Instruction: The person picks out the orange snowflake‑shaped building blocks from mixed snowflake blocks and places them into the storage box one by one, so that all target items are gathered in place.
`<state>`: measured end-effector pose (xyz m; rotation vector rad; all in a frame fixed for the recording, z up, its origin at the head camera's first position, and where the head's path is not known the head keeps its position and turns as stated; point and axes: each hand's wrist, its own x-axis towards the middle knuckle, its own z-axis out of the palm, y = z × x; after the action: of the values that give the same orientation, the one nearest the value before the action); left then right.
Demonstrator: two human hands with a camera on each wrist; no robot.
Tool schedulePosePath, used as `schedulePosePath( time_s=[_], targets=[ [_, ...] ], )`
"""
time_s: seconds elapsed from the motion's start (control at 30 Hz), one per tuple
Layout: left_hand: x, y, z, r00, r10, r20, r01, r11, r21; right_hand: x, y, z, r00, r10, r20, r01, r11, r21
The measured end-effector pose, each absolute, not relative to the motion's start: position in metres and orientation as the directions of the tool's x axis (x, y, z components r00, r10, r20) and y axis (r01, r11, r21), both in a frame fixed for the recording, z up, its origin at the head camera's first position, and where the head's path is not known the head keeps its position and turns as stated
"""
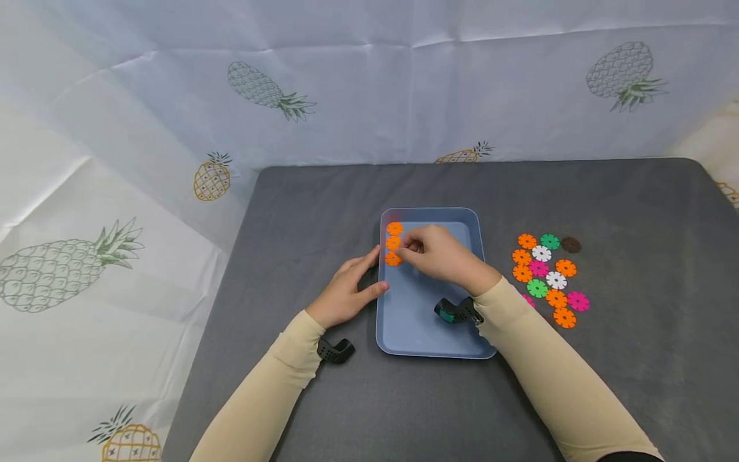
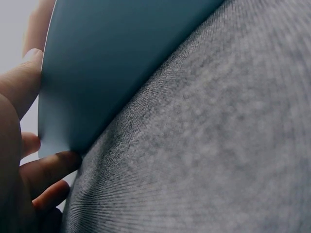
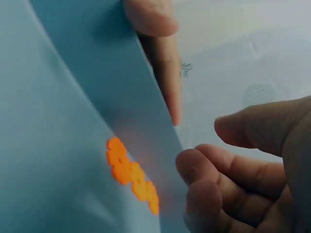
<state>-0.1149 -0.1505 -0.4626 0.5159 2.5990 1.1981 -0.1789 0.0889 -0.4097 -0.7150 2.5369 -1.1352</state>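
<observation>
A blue tray [image 1: 416,324] lies on the grey table, with three orange flower-shaped discs [image 1: 394,243] lined up along its left wall. My left hand [image 1: 345,294] rests at the tray's left side, fingers and thumb touching the rim. Over the tray, beside the orange discs, hovers my right hand [image 1: 441,258]. In the right wrist view its thumb [image 3: 257,127] stands apart from the loosely bent fingers [image 3: 199,189], and nothing shows between them. The left wrist view has the tray's outer wall [image 2: 97,73] close up, with left fingertips against it.
Right of the tray lies a loose group of discs: orange [image 1: 566,268], white [image 1: 556,280], pink [image 1: 578,301], green [image 1: 537,288] and brown [image 1: 571,244]. My right forearm partly covers a pink one. A pineapple-print cloth [image 1: 369,96] hangs behind the table.
</observation>
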Motion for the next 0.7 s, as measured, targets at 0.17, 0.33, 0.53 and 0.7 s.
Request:
schedulePosePath(
  time_s=[0.17, 0.33, 0.53, 0.7],
  targets=[
    [-0.115, -0.151, -0.463, -0.909, 0.415, -0.049, 0.231, 0.596, 0.769, -0.172, 0.099, -0.406, -0.834, -0.551, -0.033, -0.345, 0.567, -0.748],
    [-0.115, -0.151, -0.464, -0.906, 0.422, -0.048, 0.238, 0.598, 0.765, -0.166, 0.110, -0.401, -0.835, -0.548, -0.040, -0.345, 0.579, -0.738],
    [-0.115, -0.151, -0.465, -0.908, 0.414, -0.066, 0.219, 0.603, 0.767, -0.156, 0.125, -0.392, -0.829, -0.558, -0.042, -0.354, 0.580, -0.734],
    [-0.116, -0.151, -0.463, -0.910, 0.407, -0.077, 0.207, 0.608, 0.766, -0.147, 0.139, -0.383, -0.836, -0.543, -0.075, -0.324, 0.599, -0.732]
  ],
)
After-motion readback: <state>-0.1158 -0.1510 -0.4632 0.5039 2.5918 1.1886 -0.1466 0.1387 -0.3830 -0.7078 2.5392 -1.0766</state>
